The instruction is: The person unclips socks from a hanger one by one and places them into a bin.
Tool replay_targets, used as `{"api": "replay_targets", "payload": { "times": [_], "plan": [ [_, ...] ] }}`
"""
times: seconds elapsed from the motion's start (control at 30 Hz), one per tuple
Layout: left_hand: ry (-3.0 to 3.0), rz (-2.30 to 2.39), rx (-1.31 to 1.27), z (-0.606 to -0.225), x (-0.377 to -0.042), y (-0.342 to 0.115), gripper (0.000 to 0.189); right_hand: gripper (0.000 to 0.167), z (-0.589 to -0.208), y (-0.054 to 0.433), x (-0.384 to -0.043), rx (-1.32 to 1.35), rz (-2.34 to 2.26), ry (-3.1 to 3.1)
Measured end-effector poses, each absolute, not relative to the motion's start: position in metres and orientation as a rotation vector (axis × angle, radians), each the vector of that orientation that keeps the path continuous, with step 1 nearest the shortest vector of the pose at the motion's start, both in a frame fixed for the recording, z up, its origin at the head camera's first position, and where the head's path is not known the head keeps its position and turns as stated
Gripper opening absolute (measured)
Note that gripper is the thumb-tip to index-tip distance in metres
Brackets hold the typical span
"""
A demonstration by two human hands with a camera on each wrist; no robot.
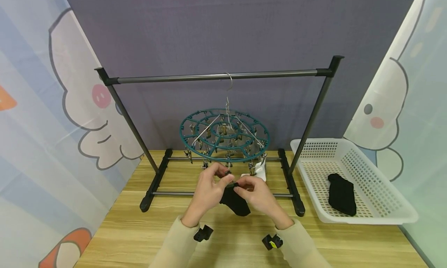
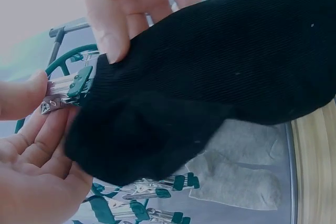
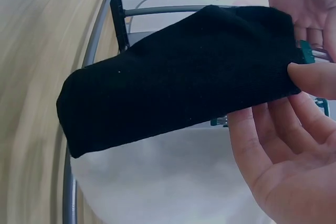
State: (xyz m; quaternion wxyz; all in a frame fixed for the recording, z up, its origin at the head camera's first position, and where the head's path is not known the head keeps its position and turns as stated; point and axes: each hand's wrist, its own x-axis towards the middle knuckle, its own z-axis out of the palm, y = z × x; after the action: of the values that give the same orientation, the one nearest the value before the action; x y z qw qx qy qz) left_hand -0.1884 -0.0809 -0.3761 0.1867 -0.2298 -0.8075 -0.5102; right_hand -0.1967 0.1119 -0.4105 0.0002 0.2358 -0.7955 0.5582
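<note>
My left hand [image 1: 211,188] pinches a metal clothes clip [image 2: 65,88] with green tips, thumb on one side and fingers on the other. With thumb and fingers, my right hand [image 1: 257,195] holds a black sock [image 1: 237,202] by its cuff. In the left wrist view the clip's tips meet the cuff; whether they grip the cloth is unclear. The sock's foot hangs free. Just behind both hands is a round green clip hanger [image 1: 181,132] with several clips. A white sock [image 1: 260,171] hangs at its right front.
The hanger's hook hangs from the bar [image 1: 174,78] of a dark metal rack standing on the wooden table [image 1: 122,237]. To the right, a white plastic basket [image 1: 370,220] holds another black sock [image 1: 342,196]. A grey cloth [image 1: 216,35] covers the back.
</note>
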Motion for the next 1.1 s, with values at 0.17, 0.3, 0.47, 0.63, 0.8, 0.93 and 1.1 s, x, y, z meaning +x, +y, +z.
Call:
{"api": "replay_targets", "payload": {
  "times": [0.17,0.3,0.47,0.63,0.8,0.93,1.1],
  "plan": [
    [-2.285,-1.446,-0.640,-0.373,-0.187,-0.082,0.006,0.015,-0.417,0.113,-0.197,0.728,1.728,-2.516],
    [-2.288,-1.452,-0.639,-0.372,-0.187,-0.083,0.009,0.014,-0.419,0.116,-0.196,0.728,1.713,-2.515],
    [-2.315,-1.443,-0.620,-0.372,-0.187,-0.085,0.014,0.014,-0.420,0.121,-0.193,0.737,1.690,-2.513],
    [-2.340,-1.452,-0.594,-0.372,-0.187,-0.088,0.015,0.012,-0.420,0.129,-0.191,0.707,1.664,-2.529],
    [-2.360,-1.465,-0.573,-0.373,-0.188,-0.089,0.019,0.013,-0.419,0.137,-0.188,0.687,1.660,-2.547],
    [-2.363,-1.473,-0.545,-0.375,-0.187,-0.090,0.022,0.013,-0.414,0.142,-0.185,0.677,1.653,-2.558],
    [-2.353,-1.504,-0.516,-0.376,-0.187,-0.091,0.021,0.015,-0.405,0.151,-0.181,0.667,1.647,-2.570]
  ]
}}
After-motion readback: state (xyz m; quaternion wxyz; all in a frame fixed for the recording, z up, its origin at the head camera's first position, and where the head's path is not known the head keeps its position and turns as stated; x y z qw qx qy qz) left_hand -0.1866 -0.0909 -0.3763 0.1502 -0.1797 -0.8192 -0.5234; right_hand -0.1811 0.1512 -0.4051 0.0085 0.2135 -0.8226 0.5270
